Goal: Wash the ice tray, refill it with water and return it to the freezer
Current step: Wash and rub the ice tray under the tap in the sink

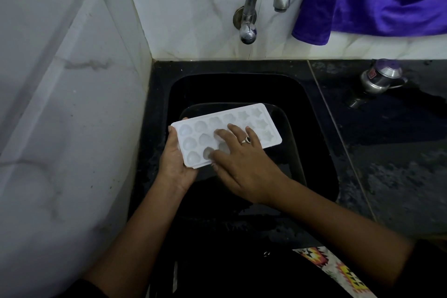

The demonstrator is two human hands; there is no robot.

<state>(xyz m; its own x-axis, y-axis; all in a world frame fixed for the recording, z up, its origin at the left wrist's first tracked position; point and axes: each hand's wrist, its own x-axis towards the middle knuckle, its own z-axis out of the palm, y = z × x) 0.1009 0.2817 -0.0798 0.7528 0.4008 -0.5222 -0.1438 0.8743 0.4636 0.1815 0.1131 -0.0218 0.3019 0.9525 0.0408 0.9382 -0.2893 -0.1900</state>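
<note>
A white ice tray [226, 134] is held over a black sink [321, 147]. The tray has three rows of little cups. The cups on the left are round like shells, and the cups on the right look like stars. I cannot tell if there is any water in the cups. Under the tray, down in the sink, sits a dark tub [287, 133].

The left hand [175, 164] grips the near left end of the tray from below, with the thumb on the left edge. The right hand [244, 162] lies flat on top of the tray with its fingers spread out, and the fingertips press into the cups. It is not closed around anything. There is a ring [246, 140] on one finger.

The sink is set in a black counter [399, 152] that looks wet. A small shiny metal pot [381, 77] stands on the counter, far right. A metal tap [262, 5] sticks out of the white wall [72, 80] above the sink. No water comes from it. A purple cloth [377, 0] hangs at the far right.
</note>
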